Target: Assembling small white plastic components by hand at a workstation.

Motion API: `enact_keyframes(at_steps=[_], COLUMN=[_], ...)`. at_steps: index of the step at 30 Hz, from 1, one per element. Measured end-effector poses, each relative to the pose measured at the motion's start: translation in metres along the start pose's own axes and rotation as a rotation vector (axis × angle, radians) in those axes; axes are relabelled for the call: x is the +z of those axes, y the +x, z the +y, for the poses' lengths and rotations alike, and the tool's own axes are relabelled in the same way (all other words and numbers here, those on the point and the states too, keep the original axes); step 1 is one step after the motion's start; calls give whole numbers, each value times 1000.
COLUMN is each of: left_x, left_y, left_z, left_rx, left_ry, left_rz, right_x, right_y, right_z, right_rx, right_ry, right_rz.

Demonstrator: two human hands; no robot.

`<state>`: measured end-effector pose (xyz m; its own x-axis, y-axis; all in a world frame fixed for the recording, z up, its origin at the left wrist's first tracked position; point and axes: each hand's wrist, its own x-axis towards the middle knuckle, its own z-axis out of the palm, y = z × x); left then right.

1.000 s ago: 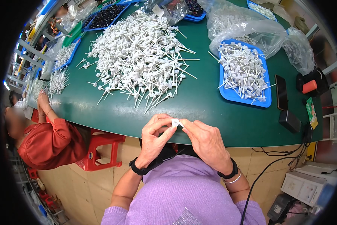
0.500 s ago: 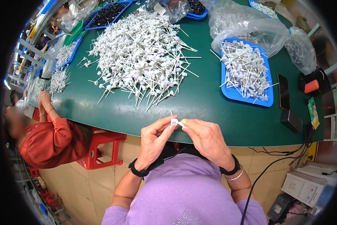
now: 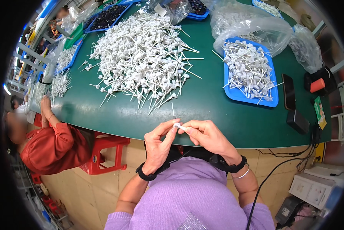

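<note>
Clear plastic bags [image 3: 256, 27] lie at the far right – near them a dark phone [image 3: 288, 92] and a green packet [image 3: 320, 112].

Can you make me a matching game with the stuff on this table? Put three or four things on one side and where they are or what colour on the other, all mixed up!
Things:
1. small white piece
2. blue tray
3. big pile of white sticks
4. black phone

Matches:
A. right of the tray
B. between both hands' fingertips
C. holds white sticks
D. middle of the green table

Pairs: 1-B, 2-C, 3-D, 4-A
</note>
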<state>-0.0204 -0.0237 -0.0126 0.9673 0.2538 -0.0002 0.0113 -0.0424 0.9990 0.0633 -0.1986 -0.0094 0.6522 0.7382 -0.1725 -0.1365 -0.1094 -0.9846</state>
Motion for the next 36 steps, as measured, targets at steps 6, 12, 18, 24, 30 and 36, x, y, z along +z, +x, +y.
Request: enact_keyframes(at_steps=[6, 12, 18, 24, 30, 36], left_x=[0, 9, 20, 28, 29, 30], left_y=[5, 7, 7, 8, 7, 7], left_z=[-1, 0, -9, -10, -15, -17], left_rx=[-87, -90, 2, 59, 95, 126], left_ry=[-179, -214, -229, -161, -161, -97], left_rz=[23, 119, 205, 255, 273, 291], right_x=[6, 26, 34, 38, 41, 43], right_y=[-4, -11, -10, -11, -12, -10], right_z=[-14, -14, -12, -18, -21, -19], right_rx=[-5, -412, -384, -340, -311, -303], right_ry=[-136, -640, -807, -899, -985, -958], right_rz=[88, 422, 498, 533, 533, 559])
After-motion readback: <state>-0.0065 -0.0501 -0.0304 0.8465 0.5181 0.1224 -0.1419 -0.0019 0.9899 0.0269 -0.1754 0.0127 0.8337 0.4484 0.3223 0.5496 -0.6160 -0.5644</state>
